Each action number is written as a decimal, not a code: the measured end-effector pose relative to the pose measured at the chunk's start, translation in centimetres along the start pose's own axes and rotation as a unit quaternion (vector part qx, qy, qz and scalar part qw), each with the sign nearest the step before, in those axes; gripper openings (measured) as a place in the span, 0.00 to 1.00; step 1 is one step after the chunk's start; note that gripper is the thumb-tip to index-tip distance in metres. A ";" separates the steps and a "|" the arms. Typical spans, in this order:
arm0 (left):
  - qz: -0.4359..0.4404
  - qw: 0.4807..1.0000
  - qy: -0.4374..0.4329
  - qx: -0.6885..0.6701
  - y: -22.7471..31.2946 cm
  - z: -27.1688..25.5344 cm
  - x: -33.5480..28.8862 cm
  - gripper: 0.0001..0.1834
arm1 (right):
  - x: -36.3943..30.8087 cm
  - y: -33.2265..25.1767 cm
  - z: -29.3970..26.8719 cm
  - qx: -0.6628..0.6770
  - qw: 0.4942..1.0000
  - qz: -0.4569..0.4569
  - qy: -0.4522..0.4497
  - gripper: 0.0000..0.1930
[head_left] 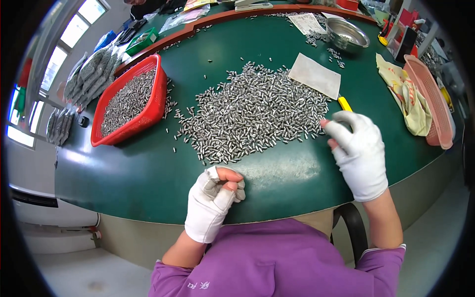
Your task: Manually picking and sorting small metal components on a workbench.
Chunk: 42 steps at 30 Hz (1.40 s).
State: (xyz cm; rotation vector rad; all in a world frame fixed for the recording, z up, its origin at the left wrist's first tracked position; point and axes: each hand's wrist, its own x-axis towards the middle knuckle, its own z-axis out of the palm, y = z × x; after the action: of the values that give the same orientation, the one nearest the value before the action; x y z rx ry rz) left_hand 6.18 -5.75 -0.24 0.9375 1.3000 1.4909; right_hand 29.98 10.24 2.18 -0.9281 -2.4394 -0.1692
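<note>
A wide heap of small silver metal pieces [252, 111] lies spread on the dark green table [148, 173]. My left hand [213, 198], in a white glove with cut fingertips, rests at the near table edge with its fingers curled around several of the metal pieces. My right hand [357, 151], also in a white glove, hovers at the heap's right edge with fingers spread toward the pieces, holding nothing I can see. A yellow-handled tool [344, 103] lies just beyond my right hand.
A red basket [129, 101] full of metal pieces stands at the left. A white paper sheet [314, 75] and a steel bowl [347, 34] sit farther back. A pink basket [429, 99] and a yellowish cloth [408, 96] lie at the right.
</note>
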 end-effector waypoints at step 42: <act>-0.124 0.981 -0.018 -0.147 0.0 1.4 1.9 0.06 | 4.7 -5.3 4.6 0.451 0.885 -0.090 -0.069 0.09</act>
State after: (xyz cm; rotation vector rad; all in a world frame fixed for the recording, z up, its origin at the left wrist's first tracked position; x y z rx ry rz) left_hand 6.93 -3.52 -0.06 0.5850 1.0881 1.4147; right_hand 21.62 10.32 1.05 -0.2884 -2.3011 0.9234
